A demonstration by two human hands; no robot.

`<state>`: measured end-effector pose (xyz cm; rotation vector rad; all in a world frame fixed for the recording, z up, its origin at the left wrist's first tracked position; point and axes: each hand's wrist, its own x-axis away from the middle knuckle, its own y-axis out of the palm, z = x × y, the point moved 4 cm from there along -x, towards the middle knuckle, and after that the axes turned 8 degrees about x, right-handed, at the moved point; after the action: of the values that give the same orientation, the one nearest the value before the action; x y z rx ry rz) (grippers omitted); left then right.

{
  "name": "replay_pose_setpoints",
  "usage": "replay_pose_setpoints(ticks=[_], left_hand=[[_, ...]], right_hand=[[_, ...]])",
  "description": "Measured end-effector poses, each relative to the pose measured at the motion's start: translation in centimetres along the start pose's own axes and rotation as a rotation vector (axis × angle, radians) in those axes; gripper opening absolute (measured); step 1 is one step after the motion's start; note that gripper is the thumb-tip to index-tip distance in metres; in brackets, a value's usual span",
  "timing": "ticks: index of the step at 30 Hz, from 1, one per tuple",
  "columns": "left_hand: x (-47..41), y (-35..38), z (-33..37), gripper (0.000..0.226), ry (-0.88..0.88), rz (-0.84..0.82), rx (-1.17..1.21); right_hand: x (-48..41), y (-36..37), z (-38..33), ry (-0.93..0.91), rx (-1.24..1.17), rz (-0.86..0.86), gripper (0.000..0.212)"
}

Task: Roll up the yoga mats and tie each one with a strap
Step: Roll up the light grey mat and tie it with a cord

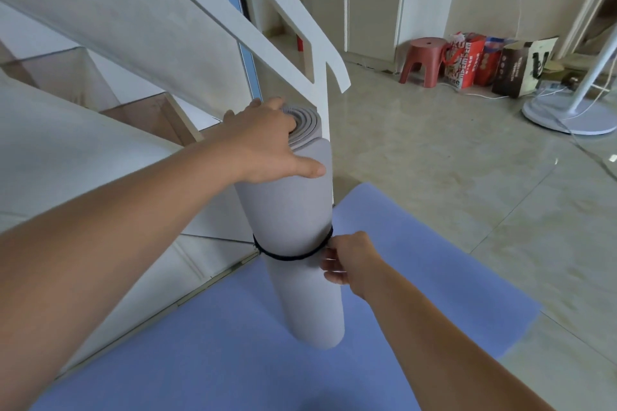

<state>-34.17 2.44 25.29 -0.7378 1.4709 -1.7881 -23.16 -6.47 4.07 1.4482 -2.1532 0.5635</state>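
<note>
Grey and tightly wound, the rolled mat (293, 210) stands on end on the blue mat (417, 260), just beside the white stair post (323, 103). The left hand (267, 143) clasps its top, fingers curled over the end. The right hand (350, 260) appears to pinch the black strap (287, 256) around the middle. Tying looks nearly done; next, the strap needs fastening snugly. The stairs (100, 143) crowd the left, while bare floor (467, 160) opens to the right.
</note>
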Motion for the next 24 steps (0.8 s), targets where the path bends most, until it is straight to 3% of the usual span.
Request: replay_pose_setpoints(ticks=[5,9,15,17,19,21,22,24], left_hand=[[-0.4,0.2,-0.2,0.077,-0.02,0.035,0.022],[-1.2,0.0,-0.4,0.073,-0.109,0.034,0.036],[-2.1,0.3,1.3,0.091,-0.312,0.127,0.037],[-2.5,-0.2,2.3,0.088,-0.296,0.025,0.033],[-2.4,-1.5,3.3,0.089,-0.253,-0.178,0.138],[-1.3,-2.7,3.6,0.08,-0.159,-0.375,0.079],[-0.9,-3.0,3.2,0.074,-0.102,-0.408,-0.019],[-0.6,-3.5,1.9,0.062,-0.024,-0.32,-0.163]], right_hand=[[-0.9,0.5,0.5,-0.04,0.034,0.055,0.008],[-2.3,1.2,3.8,0.115,0.162,0.061,0.012],[-2.4,1.3,3.6,0.122,-0.009,-0.016,0.02],[-1.3,1.6,2.3,0.108,0.0,-0.105,0.025],[-0.7,1.6,1.9,0.112,-0.02,-0.134,0.02],[-0.5,1.4,1.9,0.125,-0.091,-0.157,0.014],[-0.4,1.2,2.0,0.127,-0.138,-0.17,0.012],[-0.6,0.9,2.1,0.114,-0.222,-0.178,0.017]])
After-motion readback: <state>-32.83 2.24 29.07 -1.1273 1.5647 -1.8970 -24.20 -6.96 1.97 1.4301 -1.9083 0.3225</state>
